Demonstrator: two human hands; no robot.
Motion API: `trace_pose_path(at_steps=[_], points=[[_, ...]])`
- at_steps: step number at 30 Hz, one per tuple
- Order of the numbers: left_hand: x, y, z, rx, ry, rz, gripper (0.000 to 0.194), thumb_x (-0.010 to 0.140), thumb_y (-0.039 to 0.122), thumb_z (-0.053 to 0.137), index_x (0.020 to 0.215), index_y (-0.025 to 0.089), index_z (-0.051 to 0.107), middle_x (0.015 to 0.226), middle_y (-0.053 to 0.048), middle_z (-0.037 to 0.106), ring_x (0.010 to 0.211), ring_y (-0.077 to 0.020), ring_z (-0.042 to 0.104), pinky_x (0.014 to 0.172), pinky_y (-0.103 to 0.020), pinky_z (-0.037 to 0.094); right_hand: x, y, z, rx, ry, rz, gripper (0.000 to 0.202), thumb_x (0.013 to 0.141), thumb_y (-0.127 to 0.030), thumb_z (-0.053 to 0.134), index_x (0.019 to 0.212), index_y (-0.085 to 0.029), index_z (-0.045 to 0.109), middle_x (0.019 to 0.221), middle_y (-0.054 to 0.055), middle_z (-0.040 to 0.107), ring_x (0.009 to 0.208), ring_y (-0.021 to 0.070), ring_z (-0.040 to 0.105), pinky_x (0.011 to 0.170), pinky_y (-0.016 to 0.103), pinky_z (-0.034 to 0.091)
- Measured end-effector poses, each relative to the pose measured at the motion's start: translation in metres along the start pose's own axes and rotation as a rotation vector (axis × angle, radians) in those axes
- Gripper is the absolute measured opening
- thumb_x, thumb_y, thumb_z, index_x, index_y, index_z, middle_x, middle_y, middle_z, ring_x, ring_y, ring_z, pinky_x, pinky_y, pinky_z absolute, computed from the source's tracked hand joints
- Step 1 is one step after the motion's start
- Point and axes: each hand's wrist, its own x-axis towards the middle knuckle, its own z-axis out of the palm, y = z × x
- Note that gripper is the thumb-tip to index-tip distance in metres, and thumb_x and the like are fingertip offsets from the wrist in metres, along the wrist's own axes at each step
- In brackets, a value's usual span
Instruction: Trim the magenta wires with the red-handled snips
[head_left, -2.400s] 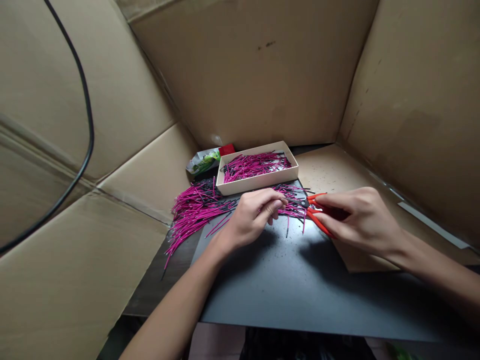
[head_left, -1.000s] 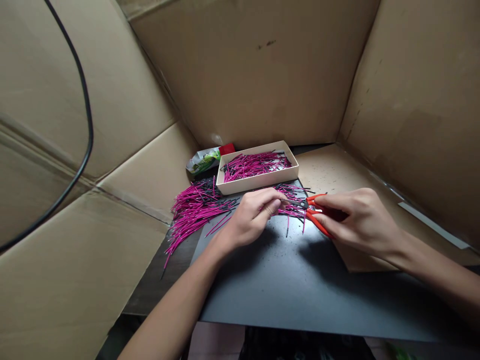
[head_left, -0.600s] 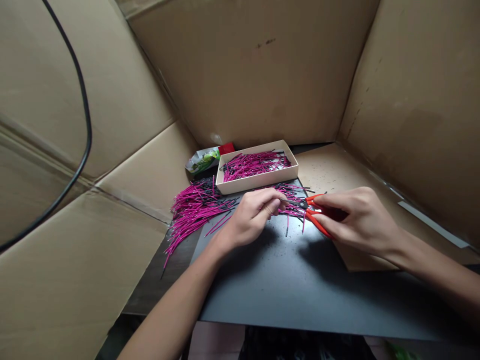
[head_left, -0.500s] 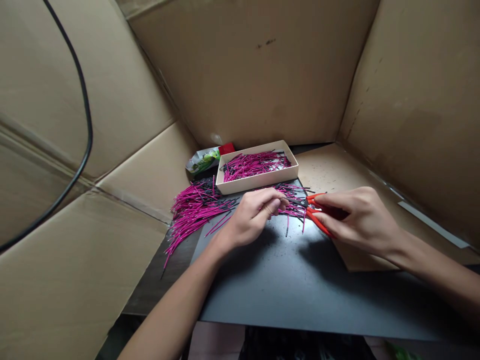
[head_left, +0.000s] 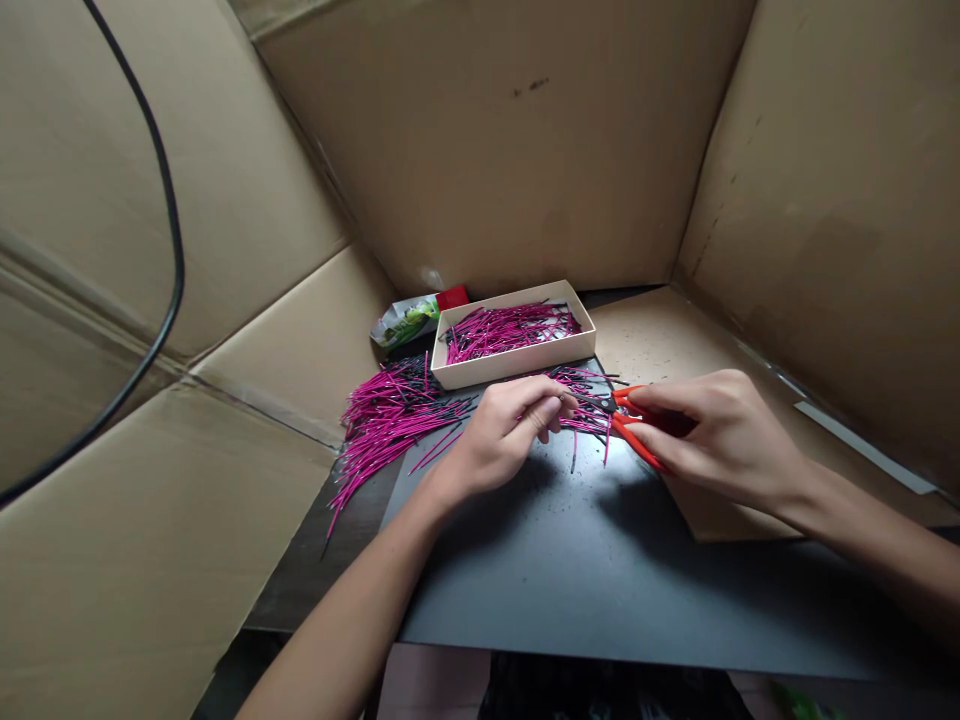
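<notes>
My right hand [head_left: 720, 432] is wrapped round the red handles of a small pair of pliers or snips [head_left: 628, 425], whose dark jaws point left. The jaws reach the fingertips of my left hand [head_left: 517, 425], which is closed in a pinch on a tiny piece too small to make out. Behind both hands lies a loose spread of magenta wires [head_left: 576, 440] with black ends. A larger heap of the same wires [head_left: 394, 420] rests on the left. More of them fill a shallow cream box [head_left: 517, 362].
A dark grey mat [head_left: 570, 590] covers the front of the table. A cardboard sheet [head_left: 645, 340] lies on the right, bearing dark specks. A green and white packet [head_left: 409, 320] sits left of the box. Cardboard walls [head_left: 495, 150] enclose the space, and a black cable [head_left: 169, 200] hangs at left.
The pliers' handles have barely shifted, and both hands stay in almost the same place. The whole view has moved very slightly.
</notes>
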Motion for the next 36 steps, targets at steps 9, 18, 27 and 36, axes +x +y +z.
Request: trace_pose_path(at_steps=[9, 18, 27, 36], points=[[0.0002, -0.0003, 0.0, 0.017, -0.008, 0.003, 0.023, 0.097, 0.029, 0.044, 0.095, 0.013, 0.061, 0.077, -0.004, 0.059, 0.062, -0.0101, 0.053, 0.06, -0.024, 0.046, -0.0003, -0.0028, -0.0008, 0.014, -0.029, 0.016, 0.014, 0.082, -0.026, 0.059, 0.083, -0.018, 0.071, 0.057, -0.001, 0.062, 0.047, 0.0091, 0.047, 0.049, 0.025, 0.033], [0.0002, 0.0011, -0.0002, 0.032, -0.008, -0.002, 0.024, 0.097, 0.029, 0.044, 0.093, 0.013, 0.061, 0.076, -0.003, 0.059, 0.062, -0.0097, 0.053, 0.06, -0.024, 0.046, 0.0006, -0.0023, -0.0009, 0.027, -0.02, 0.041, 0.014, 0.08, -0.024, 0.061, 0.084, -0.017, 0.072, 0.059, 0.0, 0.064, 0.048, 0.0097, 0.049, 0.048, 0.025, 0.033], [0.0006, 0.001, -0.0005, 0.022, -0.007, -0.004, 0.024, 0.097, 0.03, 0.045, 0.094, 0.013, 0.061, 0.077, -0.003, 0.058, 0.062, -0.0099, 0.053, 0.06, -0.024, 0.045, -0.0002, -0.0012, 0.0005, 0.014, -0.017, 0.026, 0.014, 0.081, -0.025, 0.061, 0.085, -0.017, 0.071, 0.066, 0.002, 0.068, 0.051, 0.0098, 0.052, 0.05, 0.025, 0.034], [0.0008, 0.002, -0.0011, 0.034, -0.006, -0.018, 0.023, 0.096, 0.03, 0.045, 0.093, 0.013, 0.061, 0.074, -0.003, 0.058, 0.061, -0.0102, 0.053, 0.06, -0.024, 0.046, 0.0, -0.0014, -0.0006, -0.018, -0.015, 0.006, 0.017, 0.083, -0.029, 0.058, 0.082, -0.018, 0.07, 0.061, 0.002, 0.065, 0.05, 0.0106, 0.052, 0.05, 0.025, 0.034]])
